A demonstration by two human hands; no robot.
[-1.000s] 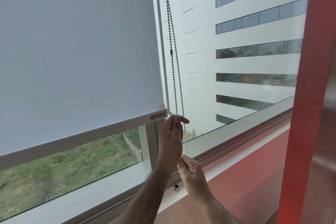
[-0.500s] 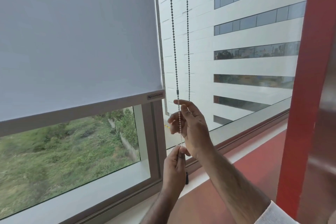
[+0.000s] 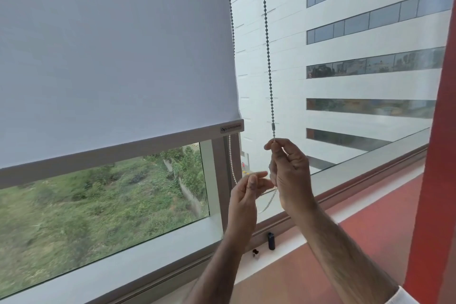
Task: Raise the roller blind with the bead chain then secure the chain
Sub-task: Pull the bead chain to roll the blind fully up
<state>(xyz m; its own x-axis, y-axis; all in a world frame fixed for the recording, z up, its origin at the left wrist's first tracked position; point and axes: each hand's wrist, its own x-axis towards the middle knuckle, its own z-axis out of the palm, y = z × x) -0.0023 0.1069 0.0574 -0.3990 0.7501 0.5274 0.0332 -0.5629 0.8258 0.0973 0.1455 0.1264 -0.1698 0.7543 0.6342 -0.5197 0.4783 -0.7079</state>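
Since half a second ago the right hand [image 3: 287, 170] has kept its pinch on the front strand of the grey bead chain [image 3: 267, 52], just under the small connector barrel, while the left hand [image 3: 243, 195] has let go and now hangs loosely parted below and to the left of it, fingers spread with nothing between them. Slack chain loops beneath both hands, running from the right palm down and back up behind the left fingers to the rear strand.

The pale grey fabric roller blind [image 3: 111, 44] hangs up and to the left of the hands, its grey bottom rail [image 3: 118, 153] level with the right fingertips. It appears to sit a little lower in view than half a second ago, though the camera has shifted, so I cannot tell whether it has truly dropped.

Judging by how much glass is covered, the raising is only begun: most of the pane is shaded, with a strip of green scrubland showing below the rail. Many pulls remain, and the securing has not started. A small black clip [image 3: 271, 240] stands on the white window sill [image 3: 172, 261] below the hands, likely the chain's anchor.

Right of the hands lie a red ledge, a red pillar [image 3: 434, 180], and outside, a white office block [image 3: 370, 81].
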